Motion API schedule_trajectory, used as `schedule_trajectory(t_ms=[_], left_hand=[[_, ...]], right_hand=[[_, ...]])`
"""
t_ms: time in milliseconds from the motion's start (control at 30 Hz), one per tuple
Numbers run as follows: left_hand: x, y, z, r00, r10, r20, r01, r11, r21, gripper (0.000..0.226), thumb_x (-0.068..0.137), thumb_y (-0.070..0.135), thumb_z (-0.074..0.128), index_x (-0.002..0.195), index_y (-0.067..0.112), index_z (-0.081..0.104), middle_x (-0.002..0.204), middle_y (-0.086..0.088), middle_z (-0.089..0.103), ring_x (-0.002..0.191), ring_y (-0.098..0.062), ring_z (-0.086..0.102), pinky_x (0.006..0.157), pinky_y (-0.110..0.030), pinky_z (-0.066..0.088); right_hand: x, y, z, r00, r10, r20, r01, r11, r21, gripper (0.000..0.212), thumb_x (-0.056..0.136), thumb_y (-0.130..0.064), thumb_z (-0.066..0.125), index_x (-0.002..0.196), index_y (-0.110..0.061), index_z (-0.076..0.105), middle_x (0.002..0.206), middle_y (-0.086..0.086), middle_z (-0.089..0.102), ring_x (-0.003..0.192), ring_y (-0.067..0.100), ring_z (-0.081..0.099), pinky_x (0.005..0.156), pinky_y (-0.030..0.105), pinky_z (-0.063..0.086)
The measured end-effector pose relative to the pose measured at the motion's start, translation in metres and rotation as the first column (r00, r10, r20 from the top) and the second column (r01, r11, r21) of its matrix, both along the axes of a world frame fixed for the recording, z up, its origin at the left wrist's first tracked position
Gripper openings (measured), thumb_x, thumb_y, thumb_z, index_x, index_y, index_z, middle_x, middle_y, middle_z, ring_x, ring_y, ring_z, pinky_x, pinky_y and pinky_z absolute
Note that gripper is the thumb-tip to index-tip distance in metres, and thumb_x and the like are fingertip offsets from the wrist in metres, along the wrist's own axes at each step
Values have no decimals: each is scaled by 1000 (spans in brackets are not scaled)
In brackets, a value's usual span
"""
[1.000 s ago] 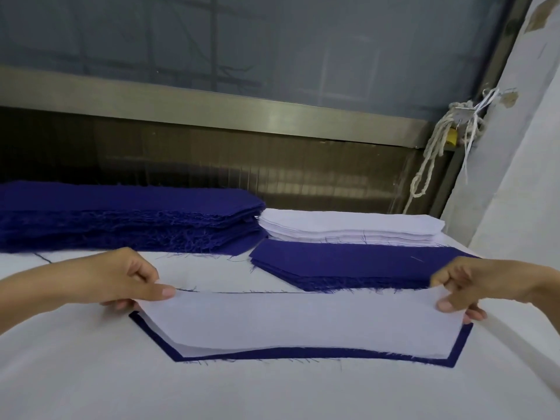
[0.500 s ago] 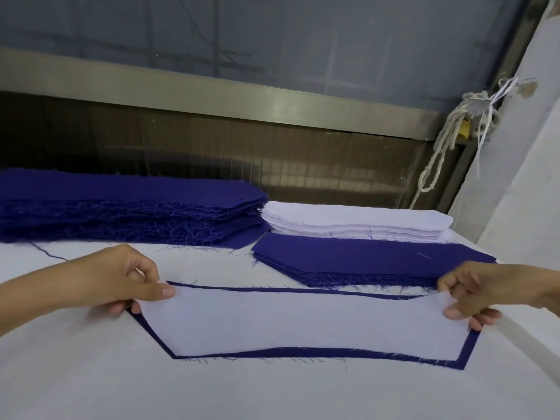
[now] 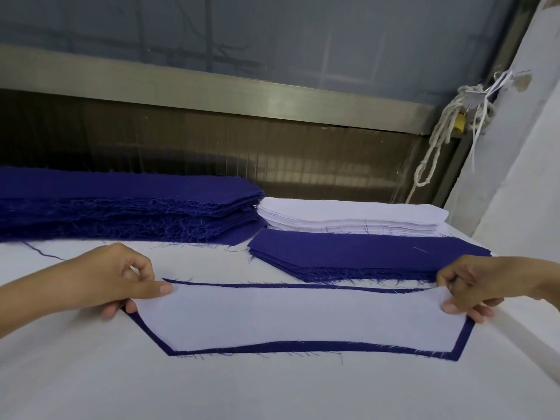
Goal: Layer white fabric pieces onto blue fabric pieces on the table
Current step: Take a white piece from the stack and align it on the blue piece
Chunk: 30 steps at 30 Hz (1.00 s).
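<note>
Fingers (image 3: 151,288) first: left hand (image 3: 100,280) pinches the white piece (image 3: 303,316) at its 9 o'clock corner, thumb on top, other fingers curled beneath. Right hand (image 3: 485,286) pinches the 3 o'clock corner the same way. White piece lies over the blue piece (image 3: 303,346) on the table (image 3: 272,389). Blue border shows at 6 o'clock and both slanted ends, thinner at 12.

Risks, my judgement:
- Border uneven, 12 versus 6. Letting go one side first could skew it further.
- Cloth grips cloth, so any corrective tug may drag the blue piece along.
- 3 o'clock corner sits slightly raised and could trap a fold when dropped.
- Frayed threads at 6 o'clock may snag.

Surroundings, outward:
- Loose thread (image 3: 39,253) at 10 o'clock, apart from the work.
- Low blue stack (image 3: 363,253) at 1 o'clock, just beyond the far border. Right knuckles are close to its fringe, the only real obstruction.
- White stack (image 3: 348,215) behind it, touching.
- Tall blue stack (image 3: 121,204) at 11 o'clock.
- Metal rail (image 3: 212,92) across 12. Rope (image 3: 436,147) hangs at 2 o'clock, well apart.
</note>
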<state>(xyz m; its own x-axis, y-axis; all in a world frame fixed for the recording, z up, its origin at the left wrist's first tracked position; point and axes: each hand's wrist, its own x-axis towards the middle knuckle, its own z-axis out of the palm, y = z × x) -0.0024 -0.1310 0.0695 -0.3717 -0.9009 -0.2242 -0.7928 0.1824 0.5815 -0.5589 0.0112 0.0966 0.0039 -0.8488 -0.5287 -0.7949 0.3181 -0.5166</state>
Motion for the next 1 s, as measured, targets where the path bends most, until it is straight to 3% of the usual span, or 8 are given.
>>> schedule_trajectory(t_ms=[233,400,533,633,700,800,900,1000], left_hand=[[1,0,0,999,16,48,-15,999,-33,79,32,99,61,66,28,61,58,-4,71,39,-13,57,51,-9,45],[-1,0,0,995,46,85,-39,995,-89,73,44,88,64,66,18,58,55,-4,70,37,-15,58,62,-18,51],[0,1,4,988,76,138,-61,992,-108,68,54,79,67,71,14,59,54,-2,70,39,-14,59,52,-14,47],[9,-5,10,979,98,177,-57,973,-224,55,72,66,70,73,11,60,52,1,69,42,-13,64,60,-20,52],[16,-11,14,976,129,174,-55,925,-377,47,81,57,69,70,12,58,47,5,66,42,-10,63,65,-23,51],[23,-22,24,983,178,-32,-159,765,-625,37,86,44,70,64,17,58,45,4,61,42,-10,58,55,-24,44],[25,-33,34,972,149,-182,-235,654,-719,27,90,38,67,69,23,58,55,4,60,55,-14,58,54,-25,41],[21,-45,45,972,114,-206,-233,606,-760,15,93,35,64,83,25,60,69,7,61,64,-9,57,59,-29,46]], right_hand=[[-10,3,3,997,-22,-80,23,1000,8,47,75,-43,86,94,-9,58,71,14,71,53,13,53,47,19,28],[-22,0,-3,996,-32,-89,32,999,5,42,74,-48,86,91,-18,62,73,15,71,54,13,54,45,18,28],[-39,-6,-13,996,-23,-88,24,1000,15,34,77,-49,85,88,-25,64,76,19,72,55,13,55,44,18,29],[-53,-12,-22,995,-16,-94,19,1000,23,32,80,-49,83,90,-26,62,79,21,73,55,15,57,43,18,30],[-58,-17,-25,996,5,-89,-1,999,43,31,82,-50,81,91,-27,62,81,21,74,56,14,59,44,18,30],[-54,-25,-22,988,41,-148,-31,997,72,32,80,-53,80,84,-29,60,82,18,75,57,14,61,43,20,32],[-39,-29,-5,961,29,-276,-18,999,45,47,72,-61,83,76,-24,54,70,13,72,51,18,56,44,24,35],[4,-39,20,965,-40,-260,22,997,-72,51,67,-68,81,70,-24,56,66,11,69,50,20,51,46,27,40]])
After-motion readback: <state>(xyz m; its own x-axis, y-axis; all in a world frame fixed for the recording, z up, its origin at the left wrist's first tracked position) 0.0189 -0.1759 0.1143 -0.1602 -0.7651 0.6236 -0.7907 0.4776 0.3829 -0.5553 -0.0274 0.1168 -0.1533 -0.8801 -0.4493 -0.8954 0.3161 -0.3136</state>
